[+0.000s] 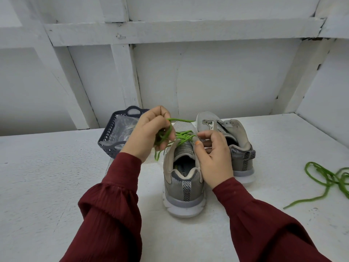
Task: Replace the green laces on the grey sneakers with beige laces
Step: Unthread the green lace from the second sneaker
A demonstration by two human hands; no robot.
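Two grey sneakers stand on the white table with heels toward me. The near sneaker [184, 184] still has a green lace [184, 136] crossed through its front eyelets. My left hand [151, 132] grips a bunch of that lace pulled out to the left, and a loose end hangs below the hand. My right hand [213, 155] rests against the sneaker's right collar, fingers curled by the eyelets. The far sneaker [229, 138] on the right has no lace. A second green lace [328, 179] lies loose on the table at the right edge.
A dark grey plastic basket [113, 134] holding clear plastic bags sits behind my left hand. White wall panels and beams rise behind the table [47, 176].
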